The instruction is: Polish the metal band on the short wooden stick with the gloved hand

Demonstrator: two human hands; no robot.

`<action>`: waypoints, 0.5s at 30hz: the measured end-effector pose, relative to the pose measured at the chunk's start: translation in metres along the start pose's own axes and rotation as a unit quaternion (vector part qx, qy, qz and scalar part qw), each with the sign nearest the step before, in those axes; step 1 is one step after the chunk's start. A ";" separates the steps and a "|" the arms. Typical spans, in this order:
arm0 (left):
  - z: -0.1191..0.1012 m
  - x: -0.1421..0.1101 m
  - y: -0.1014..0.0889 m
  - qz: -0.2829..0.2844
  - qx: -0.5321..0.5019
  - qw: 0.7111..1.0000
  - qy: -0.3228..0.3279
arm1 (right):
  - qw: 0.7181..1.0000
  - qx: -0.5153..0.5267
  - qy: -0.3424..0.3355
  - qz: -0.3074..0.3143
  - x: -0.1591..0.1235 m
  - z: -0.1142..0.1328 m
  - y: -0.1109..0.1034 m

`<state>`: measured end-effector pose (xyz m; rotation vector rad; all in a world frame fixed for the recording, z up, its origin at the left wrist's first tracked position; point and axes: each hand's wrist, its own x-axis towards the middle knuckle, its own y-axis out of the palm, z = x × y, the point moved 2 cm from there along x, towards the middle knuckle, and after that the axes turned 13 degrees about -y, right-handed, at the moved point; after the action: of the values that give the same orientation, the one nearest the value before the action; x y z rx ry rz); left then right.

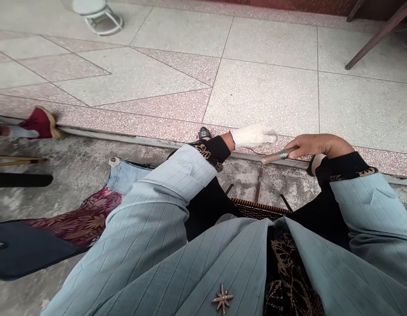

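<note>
My left hand point(254, 136) wears a white knitted glove and is curled closed just above the tiled step; what its fingers hold is hidden. My bare right hand point(313, 146) is closed round a short brown handle with a metal band point(276, 156), which points left toward the gloved hand. The two hands are almost touching. A thin reddish rod point(258, 185) lies on the concrete below them, running down to a dark woven rim point(259, 208) between my knees. Light blue striped sleeves cover both arms.
Pink and grey terrazzo tiles point(256, 83) rise past a step edge. On the left concrete lie patterned red cloth point(81, 219), denim point(126, 175), a dark flat object point(22, 250) and sticks. Another person's red-shoed foot point(39, 123) rests at far left. A wooden leg point(377, 37) slants top right.
</note>
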<state>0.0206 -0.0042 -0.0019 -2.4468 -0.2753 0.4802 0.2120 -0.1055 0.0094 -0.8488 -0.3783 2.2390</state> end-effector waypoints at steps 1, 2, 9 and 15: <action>0.001 0.000 -0.001 -0.007 -0.012 1.000 -0.015 | 1.000 0.021 -0.018 0.008 -0.001 0.005 0.000; 0.001 -0.001 -0.002 -0.014 -0.029 0.999 -0.030 | 0.999 0.042 -0.034 0.004 -0.004 0.010 0.000; 0.006 0.002 0.001 -0.016 -0.186 0.981 -0.059 | 0.903 0.191 -0.073 -0.377 -0.022 0.015 -0.020; -0.004 0.004 0.021 0.065 -0.114 0.991 -0.006 | 0.881 0.137 0.018 -0.453 -0.006 -0.002 -0.018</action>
<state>0.0270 -0.0212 -0.0128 -2.6977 -0.1845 0.5463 0.2259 -0.0973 0.0195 -0.4154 -0.3327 1.3478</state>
